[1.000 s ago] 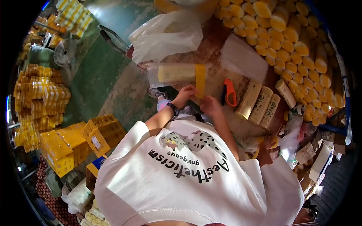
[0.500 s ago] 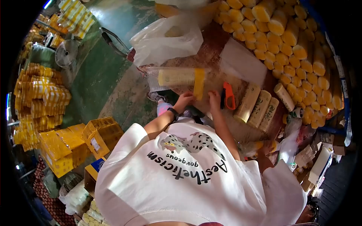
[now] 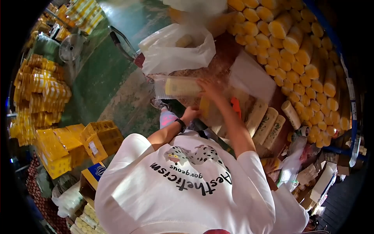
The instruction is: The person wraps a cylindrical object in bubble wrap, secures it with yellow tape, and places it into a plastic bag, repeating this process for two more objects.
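Observation:
A pale roll (image 3: pixel 182 86) in clear bubble wrap lies across the work surface in front of me. A strip of yellow tape (image 3: pixel 204 106) hangs from its right end toward me. My left hand (image 3: pixel 191 113), with a dark band on the wrist, is closed at the near end of that strip, fingers pinched. Slightly blurred, my right hand (image 3: pixel 210 89) lies over the roll's right end, its fingers stretched out across the wrap and hiding the tape there. An orange tape dispenser (image 3: pixel 235 106) shows in part beyond my right forearm.
Several wrapped rolls (image 3: pixel 269 121) lie to the right, before a tall stack of yellow-ended rolls (image 3: pixel 298 54). A white plastic bag (image 3: pixel 177 48) sits beyond my work. Yellow-taped boxes (image 3: pixel 78 142) stand at left, near a fan (image 3: pixel 71 47). Another person's hand (image 3: pixel 270 165) shows at right.
My right hand has moved up and left from beside the tape onto the roll's right end. My left hand stays at the near end of the tape. The view has shifted slightly.

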